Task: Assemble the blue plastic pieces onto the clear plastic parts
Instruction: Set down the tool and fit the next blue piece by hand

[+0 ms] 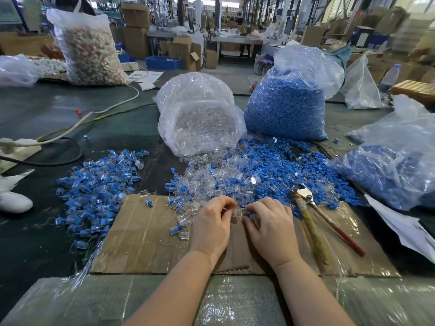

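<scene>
Clear plastic part [237, 212] — small, light, rigid, likely slippery; pinched between left hand [213, 228] and right hand [270, 228] grips — best held by its sides.

both hands, left hand [213, 223] and right hand [270, 228], pinch a clear plastic part [237, 211] above cardboard [146, 236] on a table [42, 109], beside heaped blue plastic pieces [294, 161].

Blue and clear all over the dark green table [58, 109]

Blue pieces [306, 170], clear parts [207, 180], brown cardboard [141, 231], red-handled pliers [329, 227].
</scene>
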A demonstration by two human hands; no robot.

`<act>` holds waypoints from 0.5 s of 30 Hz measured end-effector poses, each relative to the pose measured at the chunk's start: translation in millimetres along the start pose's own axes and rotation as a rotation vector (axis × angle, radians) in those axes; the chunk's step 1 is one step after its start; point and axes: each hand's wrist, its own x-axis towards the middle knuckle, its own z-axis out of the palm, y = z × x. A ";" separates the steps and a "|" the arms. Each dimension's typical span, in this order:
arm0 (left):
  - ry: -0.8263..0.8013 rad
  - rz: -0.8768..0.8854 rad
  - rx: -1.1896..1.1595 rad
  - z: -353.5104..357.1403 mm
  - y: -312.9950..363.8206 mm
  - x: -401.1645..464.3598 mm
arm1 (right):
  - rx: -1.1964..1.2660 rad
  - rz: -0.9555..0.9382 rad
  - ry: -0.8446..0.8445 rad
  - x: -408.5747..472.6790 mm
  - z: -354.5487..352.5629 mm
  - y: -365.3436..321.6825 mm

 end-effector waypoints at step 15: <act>-0.047 0.027 0.046 2.3 -1.5 1.5 | -0.097 0.199 0.011 1.6 7.9 2.7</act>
